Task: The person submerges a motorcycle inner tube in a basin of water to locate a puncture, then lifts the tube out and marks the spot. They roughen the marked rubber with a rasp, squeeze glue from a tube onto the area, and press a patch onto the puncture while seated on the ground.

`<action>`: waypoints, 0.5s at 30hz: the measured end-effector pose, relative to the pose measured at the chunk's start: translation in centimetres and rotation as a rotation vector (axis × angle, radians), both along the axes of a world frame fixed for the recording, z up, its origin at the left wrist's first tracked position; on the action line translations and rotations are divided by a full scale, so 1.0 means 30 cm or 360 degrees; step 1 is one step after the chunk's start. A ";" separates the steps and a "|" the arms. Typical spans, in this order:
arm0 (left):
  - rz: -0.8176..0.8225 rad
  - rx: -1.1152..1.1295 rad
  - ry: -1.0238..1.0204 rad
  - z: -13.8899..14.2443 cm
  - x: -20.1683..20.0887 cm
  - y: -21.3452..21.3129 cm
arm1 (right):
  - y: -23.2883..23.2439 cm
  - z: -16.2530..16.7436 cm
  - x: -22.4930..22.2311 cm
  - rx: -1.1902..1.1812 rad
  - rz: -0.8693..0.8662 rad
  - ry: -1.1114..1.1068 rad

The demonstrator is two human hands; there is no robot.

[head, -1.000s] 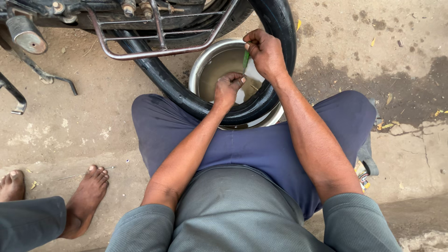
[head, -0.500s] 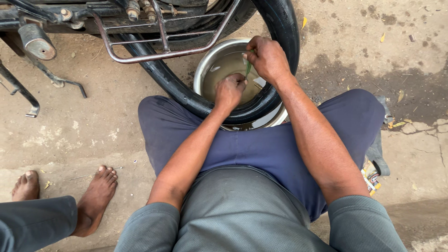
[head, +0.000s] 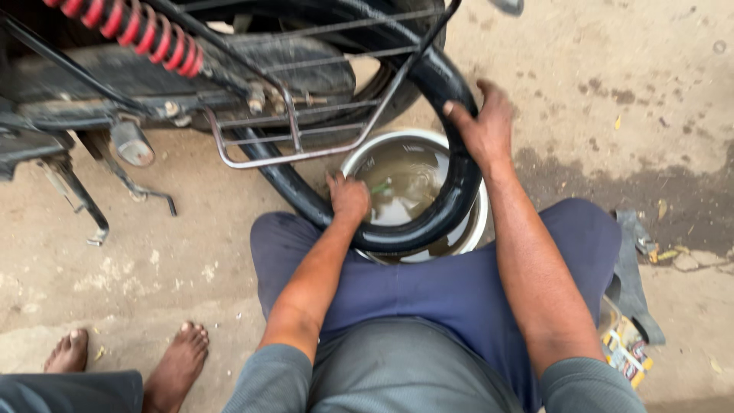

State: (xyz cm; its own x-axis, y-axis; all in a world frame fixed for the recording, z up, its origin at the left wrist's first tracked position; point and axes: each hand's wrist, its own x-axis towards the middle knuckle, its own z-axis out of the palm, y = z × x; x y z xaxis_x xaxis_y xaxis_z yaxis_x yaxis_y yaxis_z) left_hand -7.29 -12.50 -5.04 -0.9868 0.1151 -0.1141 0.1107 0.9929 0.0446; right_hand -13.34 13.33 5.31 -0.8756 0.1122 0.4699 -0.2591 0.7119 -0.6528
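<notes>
Black rubber inner tube (head: 451, 206): looped over a round metal basin (head: 480, 222) of murky water at 12 o'clock from the seated person's lap. Left hand (head: 349, 197): grip closed on the tube's lower bend at 9 o'clock of the basin. Right hand (head: 483, 126): grip wrapped around the tube's upper curve at 1 o'clock, beside a motorcycle rear rack (head: 306, 122).

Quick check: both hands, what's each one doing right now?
Left hand: closed on the black inner tube, over the water basin.
Right hand: grip closed on the same tube, higher up.
</notes>
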 end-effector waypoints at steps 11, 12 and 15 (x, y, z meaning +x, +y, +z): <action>0.0089 0.0369 -0.0223 0.126 0.016 0.048 | -0.043 -0.028 0.024 -0.0003 -0.0085 -0.0640; 0.0101 0.0471 -0.0340 0.135 0.011 0.064 | -0.049 -0.029 0.027 0.0072 -0.0071 -0.0769; 0.0040 0.0783 -0.0590 0.142 -0.002 0.144 | -0.074 -0.027 0.039 0.0254 -0.0012 -0.1071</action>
State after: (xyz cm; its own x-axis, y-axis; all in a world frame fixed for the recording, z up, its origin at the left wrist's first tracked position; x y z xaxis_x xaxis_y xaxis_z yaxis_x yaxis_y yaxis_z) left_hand -7.34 -8.17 -0.77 -0.8948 0.2185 -0.3892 -0.0231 0.8481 0.5293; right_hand -12.16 11.12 4.49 -0.9820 0.0938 -0.1642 0.1708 0.8129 -0.5567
